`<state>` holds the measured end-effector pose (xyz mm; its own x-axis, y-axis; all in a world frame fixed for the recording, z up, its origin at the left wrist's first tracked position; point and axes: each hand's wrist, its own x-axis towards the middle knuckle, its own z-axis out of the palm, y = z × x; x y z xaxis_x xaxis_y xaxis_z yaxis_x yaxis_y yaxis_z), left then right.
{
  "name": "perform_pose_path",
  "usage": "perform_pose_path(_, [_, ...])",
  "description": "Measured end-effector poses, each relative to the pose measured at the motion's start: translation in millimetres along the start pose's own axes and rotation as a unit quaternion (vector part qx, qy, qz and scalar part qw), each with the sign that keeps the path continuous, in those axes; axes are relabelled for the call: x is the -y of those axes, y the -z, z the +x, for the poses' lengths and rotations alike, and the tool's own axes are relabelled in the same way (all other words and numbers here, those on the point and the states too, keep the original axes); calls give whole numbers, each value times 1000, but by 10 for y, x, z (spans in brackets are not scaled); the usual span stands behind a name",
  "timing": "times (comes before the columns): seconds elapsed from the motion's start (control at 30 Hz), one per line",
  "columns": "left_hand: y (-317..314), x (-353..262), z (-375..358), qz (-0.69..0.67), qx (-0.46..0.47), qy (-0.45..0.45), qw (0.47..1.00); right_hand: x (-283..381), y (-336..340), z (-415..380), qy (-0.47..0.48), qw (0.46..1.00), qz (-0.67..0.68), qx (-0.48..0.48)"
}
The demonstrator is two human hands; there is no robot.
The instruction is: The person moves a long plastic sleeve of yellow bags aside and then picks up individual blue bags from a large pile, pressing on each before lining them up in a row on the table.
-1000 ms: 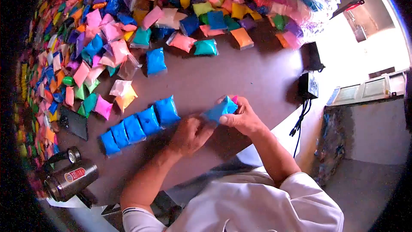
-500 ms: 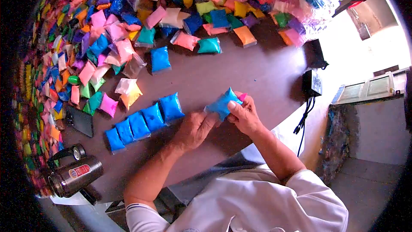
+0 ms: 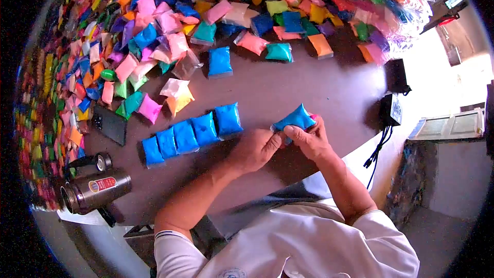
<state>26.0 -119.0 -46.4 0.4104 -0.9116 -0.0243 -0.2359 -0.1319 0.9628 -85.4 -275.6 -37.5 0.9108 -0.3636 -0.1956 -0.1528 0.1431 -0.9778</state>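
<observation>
A blue packet (image 3: 296, 118) is held between my two hands above the brown table. My left hand (image 3: 256, 149) is closed on its left end, thumb and fingers pressed together. My right hand (image 3: 311, 138) grips the right side, with the thumb on the packet's front; a bit of pink shows by its fingers. To the left of my hands lies a slanting row of several blue packets (image 3: 186, 133), side by side. Another blue packet (image 3: 220, 62) lies alone farther back.
A large heap of coloured packets (image 3: 177, 46) covers the back and left. A metal flask (image 3: 98, 191) lies at the front left, near a dark flat object (image 3: 110, 125). Black boxes (image 3: 392, 109) with cables stand at the right edge of the brown table (image 3: 278, 85).
The whole view has shifted, so the table's things appear farther right. The held packet has turned and its left end is now more covered by my left fingers.
</observation>
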Motion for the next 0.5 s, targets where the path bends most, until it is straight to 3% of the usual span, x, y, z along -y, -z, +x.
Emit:
perform_pose_path(0.1, [-12,-18,12,48,43,20,998,-35,3,10,9,1000,11,-2])
perform_pose_path(0.27, [-44,-23,39,-29,-1,-17,999,-56,26,-3,1,999,36,-22])
perform_pose_path(0.33, [-22,-24,38,-15,16,7,1000,-104,45,20,-9,978,207,-16])
perform_pose_path(0.43, [-9,-36,47,-2,4,-15,1000,-39,64,19,-48,956,287,-32])
perform_pose_path(0.5, [-15,36,43,-37,15,24,999,-74,99,36,-44,970,238,-23])
